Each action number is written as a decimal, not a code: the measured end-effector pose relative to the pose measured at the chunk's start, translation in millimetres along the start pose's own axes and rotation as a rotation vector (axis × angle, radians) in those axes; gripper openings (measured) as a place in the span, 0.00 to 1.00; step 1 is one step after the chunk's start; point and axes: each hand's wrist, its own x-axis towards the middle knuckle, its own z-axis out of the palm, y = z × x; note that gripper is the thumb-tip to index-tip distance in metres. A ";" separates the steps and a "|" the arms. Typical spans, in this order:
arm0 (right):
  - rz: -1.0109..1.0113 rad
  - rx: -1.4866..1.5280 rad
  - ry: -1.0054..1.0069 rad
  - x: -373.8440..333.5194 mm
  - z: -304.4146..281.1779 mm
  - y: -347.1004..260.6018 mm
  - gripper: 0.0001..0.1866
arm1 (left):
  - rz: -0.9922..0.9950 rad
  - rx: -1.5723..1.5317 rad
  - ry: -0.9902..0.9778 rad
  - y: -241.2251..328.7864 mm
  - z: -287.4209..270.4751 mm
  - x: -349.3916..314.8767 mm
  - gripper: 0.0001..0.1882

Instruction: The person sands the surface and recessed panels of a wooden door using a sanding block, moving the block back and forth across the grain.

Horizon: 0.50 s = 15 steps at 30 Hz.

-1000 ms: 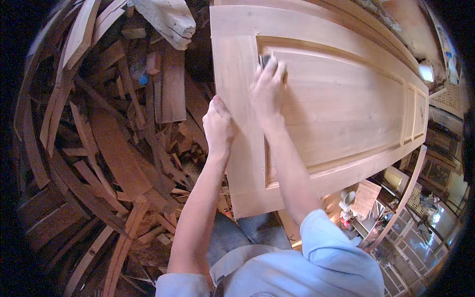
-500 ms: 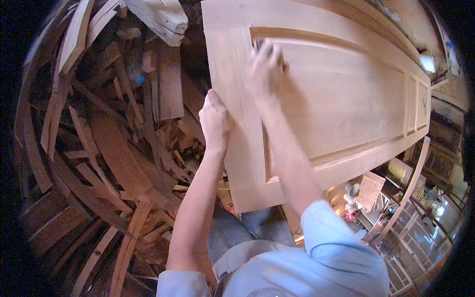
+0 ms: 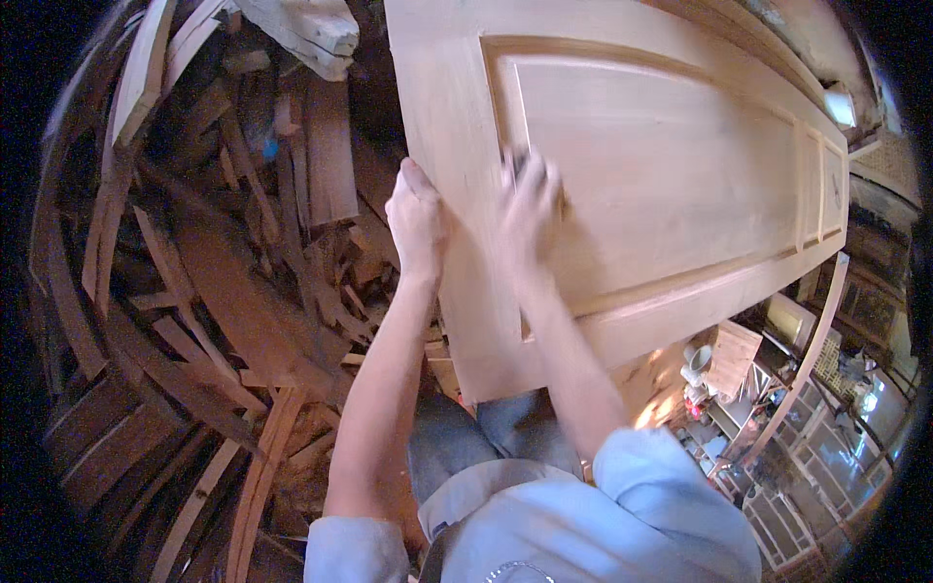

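A pale, unfinished wooden panel door (image 3: 671, 175) lies in front of me, its near end toward my left. My left hand (image 3: 418, 219) is closed around the door's left end edge, thumb on top. My right hand (image 3: 530, 199) presses down at the left moulding of the large recessed panel. Its fingers are bent and a little smeared by motion, closed on a small dark piece (image 3: 507, 173) that looks like folded sandpaper. Most of that piece is hidden under the fingers.
Scrap boards and offcuts (image 3: 233, 282) are heaped on the left, with a rough pale timber (image 3: 301, 34) at the top. Right of my legs, lower down, are a bucket (image 3: 696, 361), a small wooden panel (image 3: 733, 358) and white frames (image 3: 792, 505).
My right hand has slid down the left moulding toward me, from the panel's upper corner to about midway. My left hand keeps its grip on the door's edge.
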 end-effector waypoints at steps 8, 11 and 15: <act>-0.154 -0.225 0.116 -25.1 6.3 43.0 0.18 | 0.104 0.063 -0.025 -0.7 27.2 2.1 0.32; -0.018 -0.162 -0.066 -123.3 -49.4 30.9 0.23 | 0.090 0.093 0.025 -15.1 2.9 1.7 0.33; 0.000 -0.188 -0.089 -131.4 -56.7 31.1 0.23 | 0.073 0.050 0.009 -8.6 8.9 -0.8 0.33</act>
